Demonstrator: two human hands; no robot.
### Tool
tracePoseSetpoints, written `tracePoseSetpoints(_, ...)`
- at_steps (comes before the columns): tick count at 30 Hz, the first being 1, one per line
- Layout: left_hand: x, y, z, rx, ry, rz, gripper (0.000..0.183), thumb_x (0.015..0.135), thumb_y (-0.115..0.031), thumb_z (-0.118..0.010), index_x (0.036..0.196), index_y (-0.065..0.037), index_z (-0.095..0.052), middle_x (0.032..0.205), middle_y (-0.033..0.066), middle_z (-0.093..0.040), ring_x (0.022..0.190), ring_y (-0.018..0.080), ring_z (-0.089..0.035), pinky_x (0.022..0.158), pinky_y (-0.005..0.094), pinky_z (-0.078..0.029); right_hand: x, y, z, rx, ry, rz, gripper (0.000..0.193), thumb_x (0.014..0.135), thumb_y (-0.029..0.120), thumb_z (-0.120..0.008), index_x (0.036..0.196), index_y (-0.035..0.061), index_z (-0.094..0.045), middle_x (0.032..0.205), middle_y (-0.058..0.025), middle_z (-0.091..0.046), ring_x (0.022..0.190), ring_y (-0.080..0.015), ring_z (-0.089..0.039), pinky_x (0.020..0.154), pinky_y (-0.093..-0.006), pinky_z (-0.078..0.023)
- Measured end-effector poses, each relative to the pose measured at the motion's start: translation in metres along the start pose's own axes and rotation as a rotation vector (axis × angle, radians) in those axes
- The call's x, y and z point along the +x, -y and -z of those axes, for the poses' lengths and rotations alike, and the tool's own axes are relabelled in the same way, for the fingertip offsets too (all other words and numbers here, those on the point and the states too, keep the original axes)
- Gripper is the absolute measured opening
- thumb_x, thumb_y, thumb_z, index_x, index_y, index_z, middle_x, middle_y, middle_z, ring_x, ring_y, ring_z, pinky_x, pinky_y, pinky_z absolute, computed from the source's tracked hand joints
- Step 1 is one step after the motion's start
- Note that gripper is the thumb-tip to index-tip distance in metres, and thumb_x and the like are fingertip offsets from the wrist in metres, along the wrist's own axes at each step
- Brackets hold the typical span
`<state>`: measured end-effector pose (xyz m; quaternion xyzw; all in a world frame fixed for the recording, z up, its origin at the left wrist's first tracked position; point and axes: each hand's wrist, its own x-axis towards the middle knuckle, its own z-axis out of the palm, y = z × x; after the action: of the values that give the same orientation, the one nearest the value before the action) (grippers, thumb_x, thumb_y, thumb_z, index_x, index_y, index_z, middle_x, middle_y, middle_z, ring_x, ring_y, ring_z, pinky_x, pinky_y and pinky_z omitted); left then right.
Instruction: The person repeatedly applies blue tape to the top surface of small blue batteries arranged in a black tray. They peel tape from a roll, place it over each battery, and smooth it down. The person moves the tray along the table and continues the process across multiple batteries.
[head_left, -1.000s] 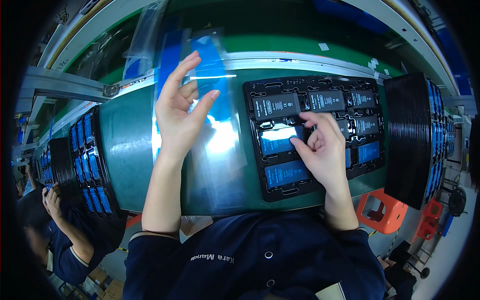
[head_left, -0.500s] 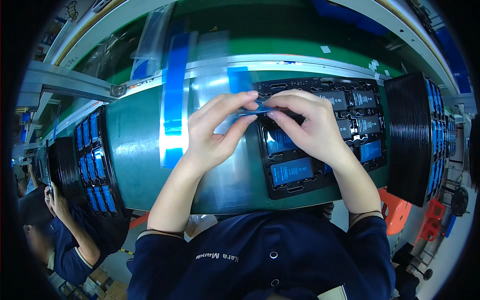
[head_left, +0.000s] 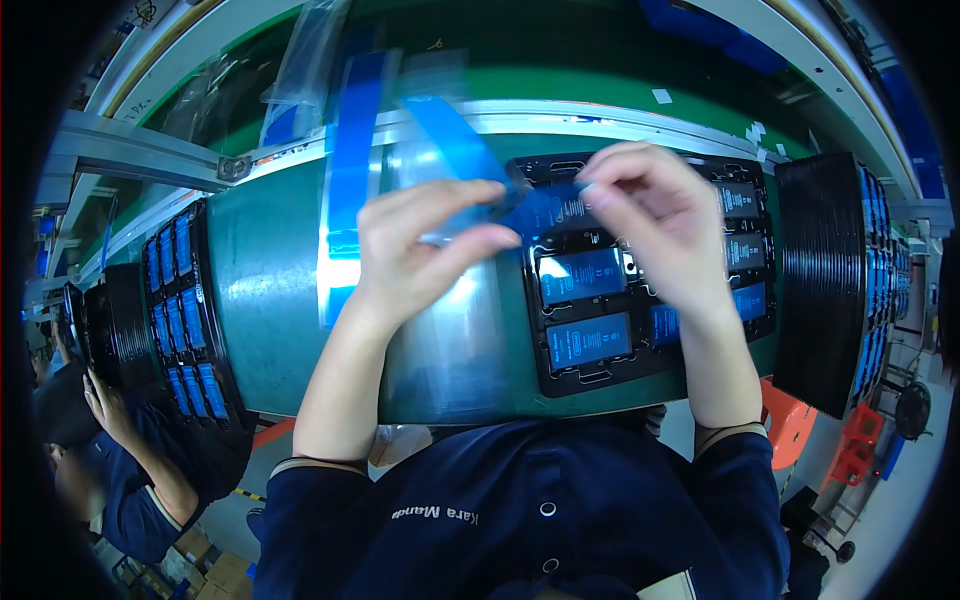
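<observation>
A flat blue-wrapped battery (head_left: 555,212) is between my hands, over the upper left part of a black tray (head_left: 540,375). My left hand (head_left: 425,245) has its thumb and fingertips at the battery's left end, one at each edge. At the right end, my right hand (head_left: 660,225) pinches the battery between thumb and forefinger. Motion smears both sets of fingertips. Other batteries lie in the tray's pockets, among them a blue one (head_left: 588,341) at the near left and a grey-looking one (head_left: 743,252) at the right. My right hand hides the tray's middle.
Blue film strips (head_left: 365,140) and clear plastic sheets (head_left: 440,340) lie left of the tray. Stacks of loaded black trays stand at the right (head_left: 820,280) and left (head_left: 187,310). Another person's hand (head_left: 108,405) shows at far left. A metal rail (head_left: 560,122) runs behind.
My hands have moved apart, the right one to the right. The battery, edge-on before, now shows its printed face. The blue strip behind my left hand has shifted left and slants.
</observation>
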<state>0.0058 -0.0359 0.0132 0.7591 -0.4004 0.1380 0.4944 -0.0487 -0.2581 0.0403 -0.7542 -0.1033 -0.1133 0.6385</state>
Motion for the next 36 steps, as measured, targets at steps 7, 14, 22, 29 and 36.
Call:
tracePoseSetpoints(7,-0.004,0.015,0.011,-0.303,-0.338,0.410,0.056,0.102,-0.033,-0.032,0.084,0.006,-0.068,0.078,0.0134,-0.068,0.074,0.0179,-0.065,0.072,0.0295,-0.050,-0.003,-0.029,0.040,0.249,-0.317,-0.276,0.011,0.084,0.000,-0.065,0.094,-0.0008,-0.063,0.087,-0.0056,-0.066,0.074,-0.0091,-0.063,0.070,-0.0225,-0.053)
tracePoseSetpoints(14,-0.002,0.010,0.007,-0.327,-0.372,0.464,0.019,0.092,-0.011,-0.056,0.092,0.004,-0.067,0.082,0.0113,-0.067,0.076,0.0168,-0.065,0.076,0.0275,-0.048,-0.017,-0.041,0.021,0.097,-0.257,-0.427,0.021,0.079,-0.004,-0.069,0.098,-0.0021,-0.061,0.083,-0.0055,-0.065,0.074,-0.0070,-0.063,0.066,-0.0196,-0.054)
tracePoseSetpoints(22,-0.002,0.010,0.004,-0.353,-0.363,0.477,0.014,0.091,-0.008,-0.059,0.093,0.004,-0.066,0.083,0.0095,-0.067,0.078,0.0138,-0.064,0.073,0.0244,-0.049,-0.022,-0.038,0.019,0.040,-0.236,-0.479,0.018,0.078,-0.004,-0.070,0.094,-0.0015,-0.062,0.082,-0.0049,-0.065,0.072,-0.0060,-0.063,0.065,-0.0179,-0.052)
tracePoseSetpoints(29,-0.002,0.010,0.002,-0.294,-0.341,0.484,0.014,0.091,-0.009,-0.060,0.095,0.004,-0.066,0.084,0.0095,-0.067,0.079,0.0135,-0.064,0.074,0.0236,-0.047,-0.021,-0.038,0.019,0.033,-0.233,-0.490,0.017,0.078,-0.004,-0.070,0.092,-0.0017,-0.062,0.080,-0.0047,-0.065,0.070,-0.0057,-0.062,0.064,-0.0179,-0.052)
tracePoseSetpoints(36,-0.003,0.014,-0.001,-0.226,-0.317,0.476,0.013,0.086,0.001,-0.065,0.099,0.003,-0.064,0.088,0.0065,-0.065,0.082,0.0119,-0.063,0.075,0.0208,-0.048,-0.020,-0.039,0.019,0.026,-0.240,-0.512,0.017,0.077,-0.003,-0.070,0.092,-0.0019,-0.063,0.079,-0.0050,-0.066,0.069,-0.0058,-0.062,0.063,-0.0181,-0.052)
